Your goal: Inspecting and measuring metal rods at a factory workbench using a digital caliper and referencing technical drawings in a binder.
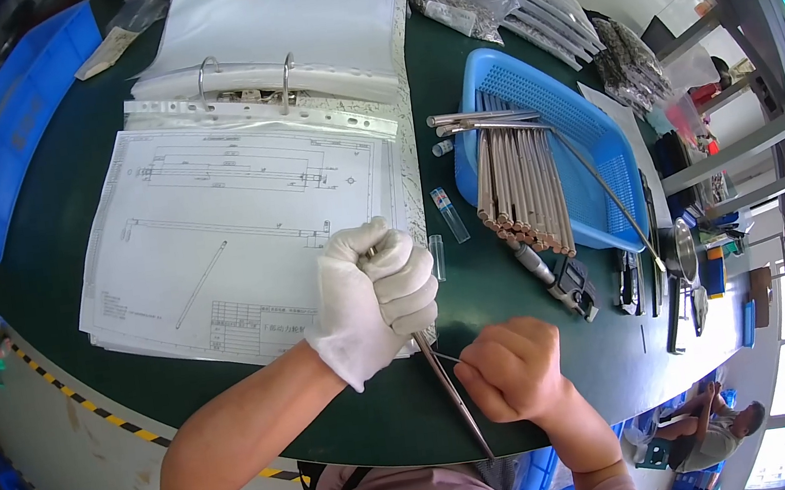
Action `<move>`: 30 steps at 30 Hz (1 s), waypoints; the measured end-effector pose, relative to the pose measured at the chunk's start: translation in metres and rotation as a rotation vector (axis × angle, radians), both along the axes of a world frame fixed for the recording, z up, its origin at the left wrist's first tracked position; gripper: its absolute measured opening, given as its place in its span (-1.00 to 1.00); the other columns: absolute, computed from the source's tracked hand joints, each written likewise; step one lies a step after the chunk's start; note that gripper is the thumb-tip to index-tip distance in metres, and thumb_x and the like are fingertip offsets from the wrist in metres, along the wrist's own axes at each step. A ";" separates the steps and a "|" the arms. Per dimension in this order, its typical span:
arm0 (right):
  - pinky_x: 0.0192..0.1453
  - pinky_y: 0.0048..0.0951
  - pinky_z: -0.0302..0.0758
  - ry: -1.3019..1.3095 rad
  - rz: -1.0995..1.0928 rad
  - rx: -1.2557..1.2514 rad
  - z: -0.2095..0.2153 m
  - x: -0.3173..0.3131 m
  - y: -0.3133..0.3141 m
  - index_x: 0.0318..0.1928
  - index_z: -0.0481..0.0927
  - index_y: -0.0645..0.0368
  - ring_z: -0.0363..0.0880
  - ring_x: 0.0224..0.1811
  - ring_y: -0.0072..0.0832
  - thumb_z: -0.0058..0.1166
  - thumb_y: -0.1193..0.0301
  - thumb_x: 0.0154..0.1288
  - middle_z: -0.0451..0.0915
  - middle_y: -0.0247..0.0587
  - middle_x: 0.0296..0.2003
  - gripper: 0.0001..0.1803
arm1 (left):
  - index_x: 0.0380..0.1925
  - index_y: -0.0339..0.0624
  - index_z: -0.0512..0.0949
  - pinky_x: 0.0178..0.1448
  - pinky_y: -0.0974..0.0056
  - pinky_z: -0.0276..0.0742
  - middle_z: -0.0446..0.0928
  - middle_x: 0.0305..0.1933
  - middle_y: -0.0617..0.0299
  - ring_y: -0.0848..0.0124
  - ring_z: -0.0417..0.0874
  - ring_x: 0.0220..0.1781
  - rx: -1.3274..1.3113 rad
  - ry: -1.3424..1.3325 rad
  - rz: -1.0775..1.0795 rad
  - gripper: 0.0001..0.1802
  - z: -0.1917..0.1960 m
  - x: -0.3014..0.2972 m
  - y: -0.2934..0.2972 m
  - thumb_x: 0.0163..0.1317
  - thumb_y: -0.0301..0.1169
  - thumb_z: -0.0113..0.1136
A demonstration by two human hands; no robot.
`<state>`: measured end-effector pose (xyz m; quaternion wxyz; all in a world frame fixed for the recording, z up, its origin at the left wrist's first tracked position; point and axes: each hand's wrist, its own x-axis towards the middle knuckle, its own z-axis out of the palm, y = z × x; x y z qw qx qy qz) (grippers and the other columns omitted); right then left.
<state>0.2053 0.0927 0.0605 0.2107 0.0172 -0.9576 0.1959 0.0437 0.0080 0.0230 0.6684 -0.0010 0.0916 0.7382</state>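
Note:
My left hand, in a white glove, is closed round a slim metal rod. The rod slants down toward the table's near edge, and its upper tip shows at the top of the fist. Bare and closed, my right hand grips a thin metal tool whose slender shaft reaches left to the rod just below the glove. The fingers hide the rest of that tool, so its kind cannot be told. Beneath the gloved hand lies a ring binder's drawing sheet showing a long rod.
Right of the binder, a blue plastic basket carries many metal rods. Near it lie a micrometer and small clear tubes. Bagged parts fill the back right. A blue bin stands far left. Another person sits at lower right.

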 end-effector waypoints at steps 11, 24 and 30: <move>-0.69 -0.31 0.18 -0.068 0.058 -0.006 0.004 -0.013 -0.001 -0.68 0.32 0.14 0.25 -0.79 -0.26 0.10 0.52 -0.05 0.26 -0.26 -0.76 -0.78 | -0.83 0.05 -0.03 -0.67 0.37 -0.22 -0.10 -0.79 0.42 0.54 -0.14 -0.77 -0.048 0.000 0.008 -0.54 0.001 -0.001 0.000 0.21 -0.17 -0.25; -0.69 -0.32 0.23 -0.118 0.003 -0.113 0.003 -0.015 0.001 -0.67 0.32 0.14 0.27 -0.78 -0.27 0.13 0.45 0.00 0.29 -0.25 -0.74 -0.74 | -0.83 0.05 -0.03 -0.66 0.36 -0.22 -0.10 -0.79 0.44 0.53 -0.13 -0.76 -0.098 0.013 0.008 -0.54 0.001 0.001 0.000 0.23 -0.16 -0.26; -0.72 -0.34 0.18 -0.055 0.048 -0.135 -0.002 0.032 -0.004 -0.69 0.31 0.13 0.26 -0.80 -0.32 0.11 0.51 -0.08 0.27 -0.28 -0.75 -0.76 | -0.84 0.07 -0.04 -0.68 0.39 -0.20 -0.09 -0.80 0.45 0.55 -0.12 -0.76 -0.027 -0.002 -0.016 -0.53 -0.002 -0.001 0.001 0.23 -0.18 -0.27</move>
